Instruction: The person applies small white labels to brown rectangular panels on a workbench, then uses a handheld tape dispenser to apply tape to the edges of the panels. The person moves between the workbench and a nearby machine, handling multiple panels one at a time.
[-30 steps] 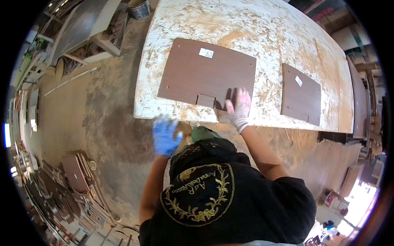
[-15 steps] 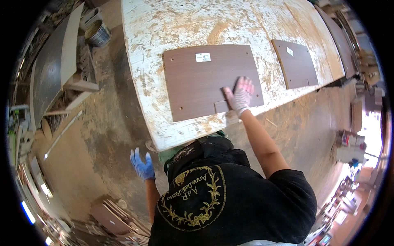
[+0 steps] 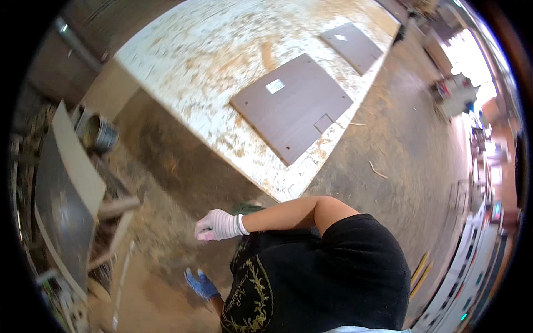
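My right hand (image 3: 215, 226), in a white and pink striped glove, is drawn across the front of my body, off the table. Its fingers are curled in, and whatever they may hold is hidden. My left hand (image 3: 201, 286), in a blue glove, hangs lower beside my body with its fingers apart and nothing in it. Ahead, a brown wooden panel (image 3: 288, 119) with a white label (image 3: 275, 86) and small holes lies flat near the table's corner. Neither hand touches it. A second brown panel (image 3: 355, 51) lies farther off to the right.
The worn white table (image 3: 205, 72) carries patches of sawdust. To the left stand a metal bucket (image 3: 100, 135) and a dark curved board (image 3: 65, 197) on a wooden frame. A thin stick (image 3: 378, 170) lies on the floor right of the table. Machinery (image 3: 463, 277) stands at the lower right.
My right hand has left the panel, swung left across my body and curled its fingers. The view has turned, so the table and panels appear tilted and farther away. My left hand stays open.
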Motion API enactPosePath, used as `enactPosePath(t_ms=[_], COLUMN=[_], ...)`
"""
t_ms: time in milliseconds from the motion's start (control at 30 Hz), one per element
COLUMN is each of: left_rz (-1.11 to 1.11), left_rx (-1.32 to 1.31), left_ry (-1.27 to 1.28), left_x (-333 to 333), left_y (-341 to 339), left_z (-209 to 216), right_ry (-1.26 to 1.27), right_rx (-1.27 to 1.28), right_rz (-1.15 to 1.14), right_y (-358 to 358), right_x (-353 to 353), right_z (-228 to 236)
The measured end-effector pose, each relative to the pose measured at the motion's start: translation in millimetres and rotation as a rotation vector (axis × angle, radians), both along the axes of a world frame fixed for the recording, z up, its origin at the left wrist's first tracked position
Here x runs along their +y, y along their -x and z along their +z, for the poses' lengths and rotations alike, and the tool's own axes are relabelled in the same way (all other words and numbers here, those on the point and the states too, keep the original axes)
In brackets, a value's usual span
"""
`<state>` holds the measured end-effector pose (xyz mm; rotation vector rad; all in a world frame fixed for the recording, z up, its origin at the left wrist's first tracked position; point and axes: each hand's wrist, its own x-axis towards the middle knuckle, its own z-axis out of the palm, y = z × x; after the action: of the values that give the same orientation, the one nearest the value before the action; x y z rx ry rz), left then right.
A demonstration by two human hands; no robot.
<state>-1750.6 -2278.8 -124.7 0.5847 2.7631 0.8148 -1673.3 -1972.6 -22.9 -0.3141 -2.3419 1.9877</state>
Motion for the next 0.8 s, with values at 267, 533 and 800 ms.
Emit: enactPosePath(t_ms=[267,533,800], left_rz=[-0.303,-0.065,0.078], left_rx=[0.082,-0.413,-0.507], left_ry=[-0.038,-0.119,0.118], left_x=[152.2,215.6,289.5], left_y=[205.8,427.8,589.7], left_z=[16.3,-36.4,-114.7], right_ry=[-0.019,-0.045,0.11], right_rx=[-0.101,-0.136,-0.173], right_rz=[-0.53,-0.572,-0.689], right_y=[88.2,286.1,486.3], right_x=[96.9,219.8,354.4], right_z=[-31.7,-0.2,-4.6])
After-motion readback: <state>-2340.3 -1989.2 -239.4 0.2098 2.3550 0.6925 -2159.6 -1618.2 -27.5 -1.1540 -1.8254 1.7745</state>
